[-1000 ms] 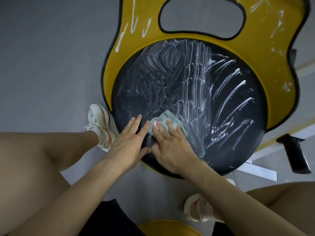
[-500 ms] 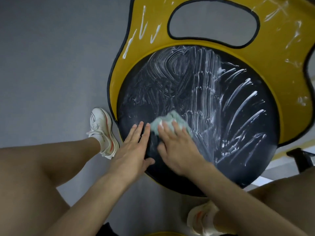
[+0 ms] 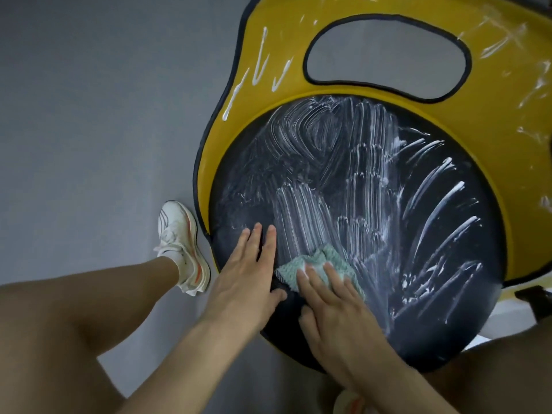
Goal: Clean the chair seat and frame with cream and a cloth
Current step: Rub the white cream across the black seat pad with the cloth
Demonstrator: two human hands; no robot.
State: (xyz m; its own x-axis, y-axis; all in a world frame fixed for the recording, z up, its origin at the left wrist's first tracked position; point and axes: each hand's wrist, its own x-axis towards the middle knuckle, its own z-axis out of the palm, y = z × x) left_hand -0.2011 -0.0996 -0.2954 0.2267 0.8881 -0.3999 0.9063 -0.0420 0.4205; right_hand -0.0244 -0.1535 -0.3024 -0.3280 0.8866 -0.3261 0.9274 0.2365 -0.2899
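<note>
A round dark chair seat (image 3: pixel 373 186) is smeared with white cream streaks and sits inside a yellow frame (image 3: pixel 286 34) that also carries thin lines of cream. My right hand (image 3: pixel 337 312) presses flat on a pale green cloth (image 3: pixel 316 264) near the seat's front edge. My left hand (image 3: pixel 248 276) lies flat on the seat just left of the cloth, fingers spread, holding nothing.
Grey floor (image 3: pixel 89 115) lies to the left. My bare legs frame the chair, with a white and orange shoe (image 3: pixel 182 246) beside the frame's left edge. A dark object (image 3: pixel 534 300) shows at the right edge. The backrest has an oval opening (image 3: pixel 385 55).
The view has shifted, so the chair sits further right in the frame. The cloth under my right hand has slid toward the seat's front edge, leaving fresh streaks above it. My left hand stays beside it.
</note>
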